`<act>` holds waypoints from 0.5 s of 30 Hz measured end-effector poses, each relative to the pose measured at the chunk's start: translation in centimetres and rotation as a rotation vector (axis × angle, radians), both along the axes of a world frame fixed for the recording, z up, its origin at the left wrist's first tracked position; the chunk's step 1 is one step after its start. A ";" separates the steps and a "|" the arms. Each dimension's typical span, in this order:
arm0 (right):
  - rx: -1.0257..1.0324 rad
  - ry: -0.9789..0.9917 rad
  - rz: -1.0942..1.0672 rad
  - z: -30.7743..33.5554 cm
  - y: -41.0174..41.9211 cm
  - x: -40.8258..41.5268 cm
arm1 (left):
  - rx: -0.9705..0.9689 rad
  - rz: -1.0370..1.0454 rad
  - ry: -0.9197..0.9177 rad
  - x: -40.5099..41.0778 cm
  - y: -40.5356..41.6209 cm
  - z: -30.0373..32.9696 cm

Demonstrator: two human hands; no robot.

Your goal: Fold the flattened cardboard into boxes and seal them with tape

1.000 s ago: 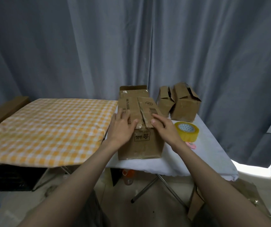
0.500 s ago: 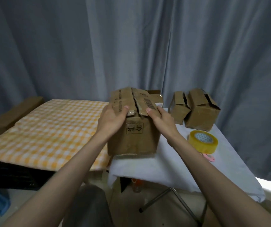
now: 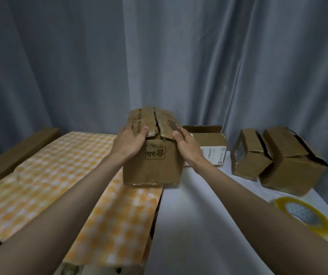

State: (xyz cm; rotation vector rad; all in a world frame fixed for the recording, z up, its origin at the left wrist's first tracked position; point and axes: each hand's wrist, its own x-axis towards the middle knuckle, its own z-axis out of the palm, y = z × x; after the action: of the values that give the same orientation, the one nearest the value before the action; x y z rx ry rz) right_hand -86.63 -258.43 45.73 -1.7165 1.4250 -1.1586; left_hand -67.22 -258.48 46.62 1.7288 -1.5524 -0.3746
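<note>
A: How many boxes are showing?

B: Four are standing on the tabletops. The brown folded cardboard box with printed characters on its front (image 3: 152, 155) is sitting in the middle, and an open-topped brown box with a white label (image 3: 208, 144) is lying just behind and to the right of it. Two smaller brown boxes are leaning together further right, the small one (image 3: 247, 155) touching the larger one (image 3: 291, 163). A long brown cardboard piece (image 3: 18, 151) is also lying at the far left edge.

A: And tape?

B: One yellow roll of clear tape (image 3: 303, 216) is lying flat on the white tabletop (image 3: 199, 225), near the right forearm.

A: What are the hands doing?

B: The left hand (image 3: 130, 144) is gripping the middle box's upper left edge, thumb curled over the top flap. The right hand (image 3: 187, 143) is gripping the upper right edge the same way.

A: How is that box looking?

B: Its top flaps are meeting along a ragged, torn seam, with a worn scrap of old tape at the near end. Shiny tape is edging its base. It is straddling the join between the orange-and-white checked tabletop (image 3: 50, 185) and the white one.
</note>
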 end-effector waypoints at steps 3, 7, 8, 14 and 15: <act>-0.017 0.132 -0.024 -0.7 -4.2 0.1 | 0.063 -0.061 -0.071 0.5 -4.2 -0.7; 0.050 0.484 -0.038 -3.6 -5.8 -0.2 | 0.144 -0.123 -0.460 0.0 -5.7 -4.3; 0.049 0.501 -0.046 -3.8 -5.6 -0.2 | 0.144 -0.101 -0.495 -0.2 -5.6 -4.7; -0.019 0.553 -0.056 -1.2 -3.1 -2.1 | 0.026 -0.023 -0.595 -0.7 -3.2 -1.6; -0.031 0.553 -0.052 -0.7 -2.5 -2.7 | 0.034 -0.030 -0.595 -0.8 -2.7 -1.0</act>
State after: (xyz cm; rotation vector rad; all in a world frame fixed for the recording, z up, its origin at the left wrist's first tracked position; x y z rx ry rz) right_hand -89.30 -260.88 45.01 -2.1376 1.7813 -0.7565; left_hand -68.01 -261.15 45.59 1.9516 -1.9894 0.1204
